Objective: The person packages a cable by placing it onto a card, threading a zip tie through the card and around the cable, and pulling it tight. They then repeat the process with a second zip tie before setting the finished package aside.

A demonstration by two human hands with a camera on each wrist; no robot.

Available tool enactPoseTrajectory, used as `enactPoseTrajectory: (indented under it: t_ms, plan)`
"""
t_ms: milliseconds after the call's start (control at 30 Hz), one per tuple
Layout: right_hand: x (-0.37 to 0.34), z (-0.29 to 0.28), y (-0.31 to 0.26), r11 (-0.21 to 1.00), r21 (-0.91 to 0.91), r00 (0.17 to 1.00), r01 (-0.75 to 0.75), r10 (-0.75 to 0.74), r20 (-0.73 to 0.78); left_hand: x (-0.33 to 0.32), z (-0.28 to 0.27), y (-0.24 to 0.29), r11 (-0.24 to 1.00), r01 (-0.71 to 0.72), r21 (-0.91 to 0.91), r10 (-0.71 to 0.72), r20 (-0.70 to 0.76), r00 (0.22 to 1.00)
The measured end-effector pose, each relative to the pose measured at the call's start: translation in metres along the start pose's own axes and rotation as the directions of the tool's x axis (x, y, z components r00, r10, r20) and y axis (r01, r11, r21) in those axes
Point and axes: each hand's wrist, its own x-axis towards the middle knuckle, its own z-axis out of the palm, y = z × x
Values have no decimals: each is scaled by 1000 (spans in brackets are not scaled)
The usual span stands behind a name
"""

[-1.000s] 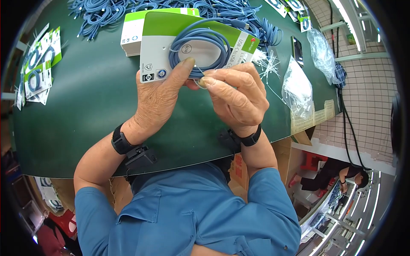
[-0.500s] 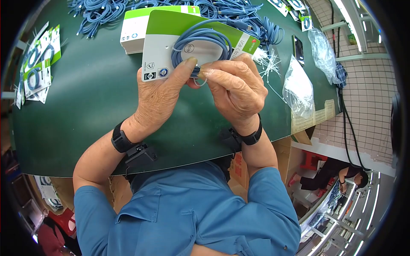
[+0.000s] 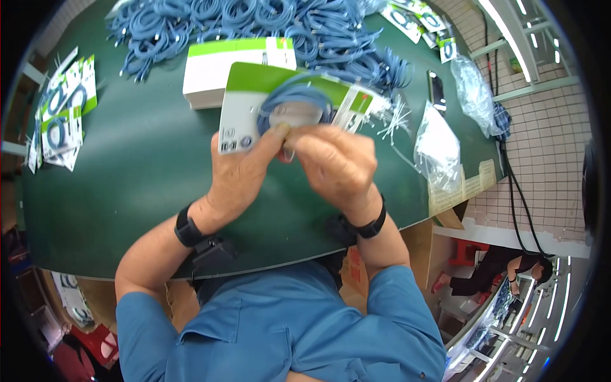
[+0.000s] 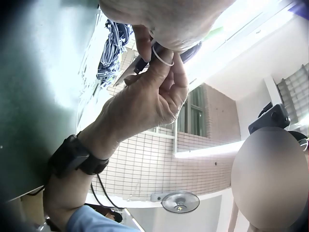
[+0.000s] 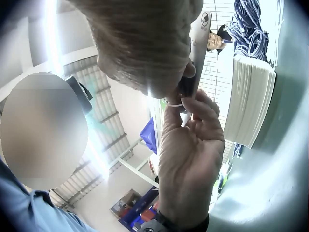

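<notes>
The left hand (image 3: 240, 172) grips the lower edge of a green and white card (image 3: 237, 108), its thumb on a coiled blue cable (image 3: 264, 114) lying against the card. Beside that thumb, the right hand (image 3: 337, 164) pinches at the bottom of the coil with thumb and forefinger. A thin white tie (image 4: 162, 56) forms a loop at the fingers in the left wrist view. The right wrist view shows the card (image 5: 199, 48) nearly edge-on, with the tie (image 5: 174, 104) beneath it. The fingertips partly hide where tie and cable meet.
Behind the card stands a stack of cards (image 3: 207, 76), with a pile of blue cables (image 3: 267, 16) beyond. Carded cables (image 3: 62, 137) lie at left. Loose white ties (image 3: 396, 121), a plastic bag (image 3: 437, 149) and a phone (image 3: 436, 90) lie at right. Another person (image 3: 490, 270) is at lower right.
The card and both hands appear lower in the head view, as does the table behind them. The right hand has drawn in closer to the left thumb, and the card looks more tilted.
</notes>
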Motion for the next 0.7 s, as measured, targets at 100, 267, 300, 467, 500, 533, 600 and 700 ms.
enactPoseTrajectory:
  t_ms: [100,267,300,467,500,533,600,700]
  plan:
    - [0,-5,0,998,-53,999,38,-37,24,1,-1,3,981,-112,159,114,-1,993]
    - [-5,-4,-1,995,-88,999,41,-39,23,0,-2,-8,964,-200,174,195,48,980]
    - [-4,-5,-2,996,-83,999,32,-31,15,-1,1,-5,990,-126,67,125,18,992]
    - [3,-8,-7,996,-84,1000,3,-3,4,-3,3,-4,985,28,-170,-31,-19,999]
    - [2,-8,-5,999,-41,999,-29,29,18,-2,1,-4,985,29,-171,-33,-17,999]
    - [1,-7,-2,998,2,998,-60,60,33,-2,1,-3,985,21,-168,-24,-13,1000]
    - [2,-6,1,995,42,996,-86,85,42,0,1,-1,997,19,-76,-20,-16,1000]
    - [6,-1,2,995,93,996,-37,44,-73,4,-1,2,998,10,-61,-11,-14,1000]
